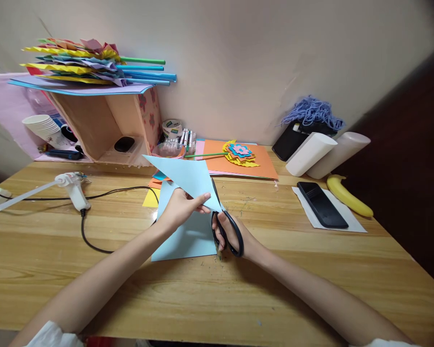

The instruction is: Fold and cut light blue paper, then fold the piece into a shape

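My left hand [183, 206] pinches a folded light blue paper [188, 176] between thumb and fingers, holding it above the table. In my right hand [238, 236] is a pair of black-handled scissors [237, 241], with fingers through the loops. The blades point away from me and lie at the right edge of the folded paper; whether they are cutting into it I cannot tell. Beneath both hands, another light blue sheet [184, 241] lies on the wooden table. Yellow [151, 198] and orange scraps peek out behind it.
A white glue gun [75, 190] with its black cord stands at left. Behind are a cardboard box [123, 115] topped with paper flowers [75, 62], and one flower [240, 152] on orange paper [267, 166]. To the right lie a phone [321, 205], a banana [349, 195] and white rolls [311, 154].
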Demonstrator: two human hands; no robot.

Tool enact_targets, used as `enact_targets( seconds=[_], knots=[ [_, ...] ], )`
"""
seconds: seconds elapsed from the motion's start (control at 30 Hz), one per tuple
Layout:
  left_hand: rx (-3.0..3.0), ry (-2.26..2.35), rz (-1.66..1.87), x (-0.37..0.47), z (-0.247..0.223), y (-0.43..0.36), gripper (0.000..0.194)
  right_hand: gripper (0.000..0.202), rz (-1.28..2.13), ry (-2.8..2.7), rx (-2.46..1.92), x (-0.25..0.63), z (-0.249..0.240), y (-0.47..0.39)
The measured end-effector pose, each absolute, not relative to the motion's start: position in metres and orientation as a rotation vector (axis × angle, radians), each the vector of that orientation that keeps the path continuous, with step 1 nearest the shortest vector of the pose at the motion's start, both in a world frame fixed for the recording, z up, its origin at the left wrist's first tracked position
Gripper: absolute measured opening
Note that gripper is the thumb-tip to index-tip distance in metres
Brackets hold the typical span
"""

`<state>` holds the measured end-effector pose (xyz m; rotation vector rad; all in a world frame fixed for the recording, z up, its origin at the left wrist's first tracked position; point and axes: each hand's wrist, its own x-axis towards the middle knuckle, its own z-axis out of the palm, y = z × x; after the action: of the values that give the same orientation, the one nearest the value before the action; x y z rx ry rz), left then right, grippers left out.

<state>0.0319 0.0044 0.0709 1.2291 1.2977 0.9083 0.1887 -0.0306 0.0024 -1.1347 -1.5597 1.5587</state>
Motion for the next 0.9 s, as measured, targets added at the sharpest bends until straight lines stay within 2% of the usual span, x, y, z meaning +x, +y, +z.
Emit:
enact_targets(
  seconds=[0.13,0.63,0.9],
  knots=[
    [1.219,1.316,0.908,0.0323,0.0726,0.0029,0.032,0.048,1.576,-1.492,-1.158,0.1875,0.0035,-0.0311],
    [1.213,1.256,0.834,0.0333,0.0702,-0.001,0.033,0.058,1.504,-1.643,-1.155,0.1906,0.0119,-0.0291],
    [1.22,1.301,0.833,0.0301,0.0699,0.0035,0.032,0.066,1.69,-1.503,-1.118,0.1879,0.0073,-0.0282]
  ],
)
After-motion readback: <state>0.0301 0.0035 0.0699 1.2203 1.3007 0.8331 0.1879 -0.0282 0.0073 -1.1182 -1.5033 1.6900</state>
